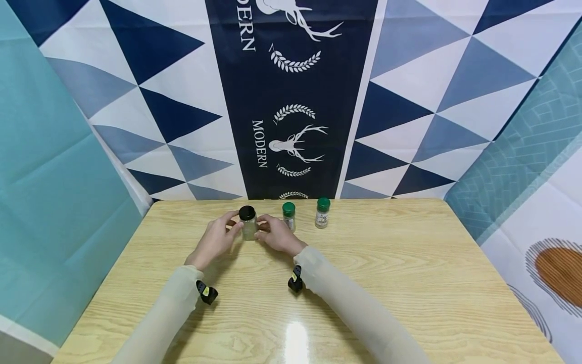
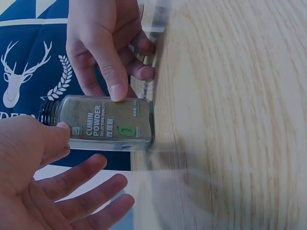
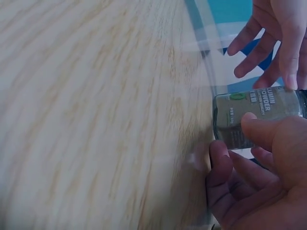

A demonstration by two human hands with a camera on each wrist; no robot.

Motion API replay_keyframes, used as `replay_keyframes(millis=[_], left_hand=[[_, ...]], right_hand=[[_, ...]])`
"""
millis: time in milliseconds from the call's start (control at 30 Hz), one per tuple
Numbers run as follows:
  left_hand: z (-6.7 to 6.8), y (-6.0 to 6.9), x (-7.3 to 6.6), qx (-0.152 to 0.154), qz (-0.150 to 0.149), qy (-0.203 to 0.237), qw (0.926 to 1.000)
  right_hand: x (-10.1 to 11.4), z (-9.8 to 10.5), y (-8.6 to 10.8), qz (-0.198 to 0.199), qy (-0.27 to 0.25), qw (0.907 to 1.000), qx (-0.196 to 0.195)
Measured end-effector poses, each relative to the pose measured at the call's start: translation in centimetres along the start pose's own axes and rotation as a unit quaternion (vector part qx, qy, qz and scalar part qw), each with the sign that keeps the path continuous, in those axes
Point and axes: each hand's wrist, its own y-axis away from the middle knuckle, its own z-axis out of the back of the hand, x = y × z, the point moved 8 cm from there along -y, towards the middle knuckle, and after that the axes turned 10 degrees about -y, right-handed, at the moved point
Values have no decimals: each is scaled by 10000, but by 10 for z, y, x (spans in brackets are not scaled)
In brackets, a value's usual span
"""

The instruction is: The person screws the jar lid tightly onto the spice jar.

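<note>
A glass jar of cumin powder (image 1: pixel 249 228) with a black lid stands upright near the table's back edge, between both hands. At its lid end, my left hand (image 1: pixel 215 241) holds it with the thumb at the neck, its other fingers spread apart from the glass. From the other side, my right hand (image 1: pixel 279 235) grips the jar, thumb on the glass and index finger reaching behind. The label of the cumin powder jar (image 2: pixel 108 122) reads clearly in the left wrist view. In the right wrist view, the right thumb (image 3: pixel 259 129) overlaps the label.
Right of the jar stands a green-capped spice bottle (image 1: pixel 289 209), partly hidden by my right hand. Another green-capped bottle (image 1: pixel 322 215) stands farther right. Patterned cloth (image 1: pixel 300 101) hangs behind the wooden table (image 1: pixel 400 273); a teal cloth (image 1: pixel 59 192) borders its left side.
</note>
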Motion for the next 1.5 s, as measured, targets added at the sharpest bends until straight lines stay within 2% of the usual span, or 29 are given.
replay_keyframes(millis=[267, 500, 667, 1100, 1500], left_hand=[[-1, -2, 4, -13, 23, -83, 10000], [-1, -6, 1, 8, -39, -120, 9999], [-2, -8, 3, 65, 53, -94, 9999], [1, -9, 5, 31, 43, -198, 9998], [1, -9, 8, 80, 50, -272, 9996]], right_hand=[[1, -2, -2, -158, 108, 9998, -78], [-1, 2, -2, -224, 109, 9995, -181], [-1, 1, -3, -238, 125, 9995, -165], [1, -2, -7, -197, 48, 9996, -199], [-2, -6, -11, -302, 363, 9987, -212]])
